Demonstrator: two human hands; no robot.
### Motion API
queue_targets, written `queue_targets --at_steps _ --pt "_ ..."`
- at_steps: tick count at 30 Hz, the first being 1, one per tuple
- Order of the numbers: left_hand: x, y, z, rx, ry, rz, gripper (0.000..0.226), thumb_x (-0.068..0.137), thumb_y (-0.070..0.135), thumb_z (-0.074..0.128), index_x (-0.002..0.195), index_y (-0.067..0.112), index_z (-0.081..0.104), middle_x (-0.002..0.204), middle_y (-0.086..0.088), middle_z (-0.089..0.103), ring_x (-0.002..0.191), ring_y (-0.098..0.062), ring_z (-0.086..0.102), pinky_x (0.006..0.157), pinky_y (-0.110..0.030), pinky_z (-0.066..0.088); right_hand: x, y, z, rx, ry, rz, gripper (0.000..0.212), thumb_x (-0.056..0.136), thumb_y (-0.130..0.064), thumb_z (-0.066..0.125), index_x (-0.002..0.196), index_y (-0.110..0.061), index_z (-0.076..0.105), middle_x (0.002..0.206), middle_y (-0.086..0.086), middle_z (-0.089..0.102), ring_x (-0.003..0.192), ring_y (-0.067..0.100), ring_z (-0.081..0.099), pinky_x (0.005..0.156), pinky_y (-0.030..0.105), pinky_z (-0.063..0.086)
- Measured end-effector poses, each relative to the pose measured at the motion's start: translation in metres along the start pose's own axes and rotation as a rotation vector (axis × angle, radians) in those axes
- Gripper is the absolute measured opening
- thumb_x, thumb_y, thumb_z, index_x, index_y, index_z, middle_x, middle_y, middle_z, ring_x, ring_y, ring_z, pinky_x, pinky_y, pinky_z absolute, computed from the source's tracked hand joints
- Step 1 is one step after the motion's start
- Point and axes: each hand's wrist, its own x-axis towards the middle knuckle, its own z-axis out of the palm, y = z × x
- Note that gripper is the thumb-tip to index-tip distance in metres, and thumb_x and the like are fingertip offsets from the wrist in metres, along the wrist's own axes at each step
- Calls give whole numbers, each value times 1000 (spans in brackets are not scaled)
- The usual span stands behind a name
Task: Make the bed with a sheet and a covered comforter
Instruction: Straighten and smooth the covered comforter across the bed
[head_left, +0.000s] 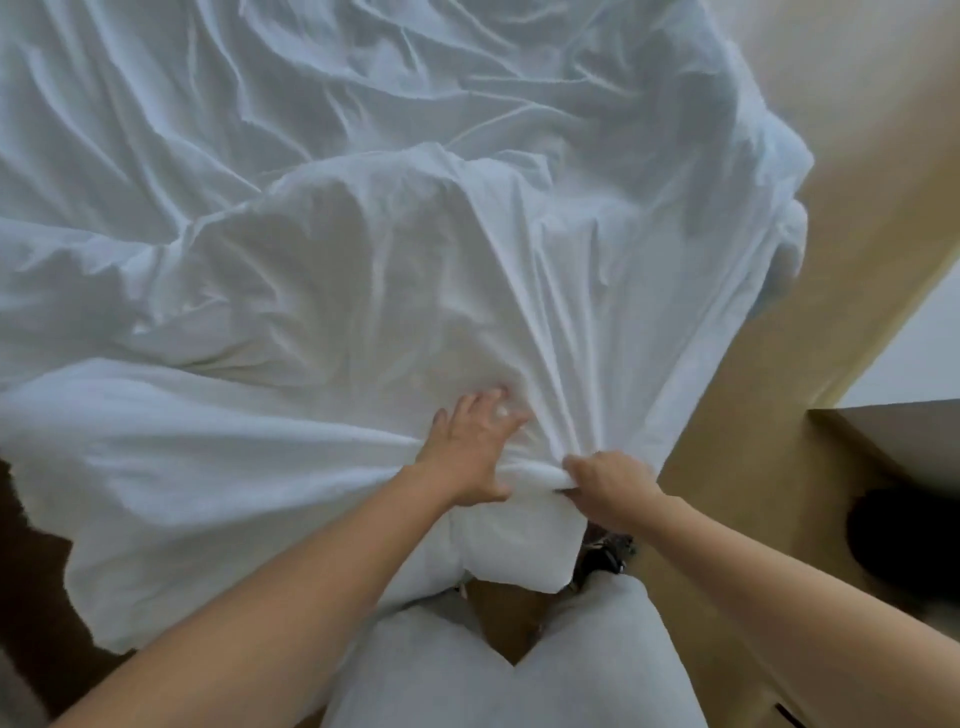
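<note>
**A:** Two hands, both at the near edge of the bed (779, 218); what is each doing?

**B:** The left hand (470, 447) lies flat, fingers straight and spread, pressing down on the white comforter (337, 291); its grip is open, nothing held. The right hand (605, 475), just beside it, has its grip closed round a thick gathered roll at the comforter's corner; creases fan out from that fist toward the bed's right edge.

**A:** Why one flat and one clenched?

**B:** My reading: the flat hand pins the filling while the fist draws the cover (597, 338) taut over the corner; the fanned creases suggest tension there.

**A:** And where does the comforter lie?

**B:** Across most of the bed, rumpled; its near corner hangs over the near edge, in front of the person's pale trousers (597, 665); whether the crumpled white layer at the far side is the sheet or more cover, I cannot tell.

**A:** Room to move?

**B:** Along the bed's right edge runs a strip of tan floor (753, 415), open; a brown cabinet (883, 457) stands at the near right, apart from the bed, with something dark on it that I cannot make out. On the left the comforter overhangs the near edge above darker floor; a pull straight back looks limited, since the person's legs stand close to the hanging corner.
</note>
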Motion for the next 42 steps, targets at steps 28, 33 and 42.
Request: queue_targets --at_steps 28,33,42 --pt "455 241 -218 -419 275 -556 58 81 44 71 129 17 52 126 -11 62 117 -34 60 92 -37 49 167 416 -279 907 248 315 106 73 -83 60 151 -16 33 149 2 46 135 27 46 106 43 43" --pt "440 219 -254 -759 282 -499 27 80 28 68 100 10 73 101 -13 73 97 -34 67 78 -37 53 196 429 -298 950 -95 115 79 62 -83 71 126 -38 61 122 -11 67 109 12 65 97 36 52" --pt "335 205 -399 -1136 632 -644 25 58 13 54 80 20 62 74 8 63 75 -22 58 64 -30 46 133 324 -416 1569 -317 183 27 91 -23 67 109 -4 71 90 10 76 77 24 74 64 30 59"
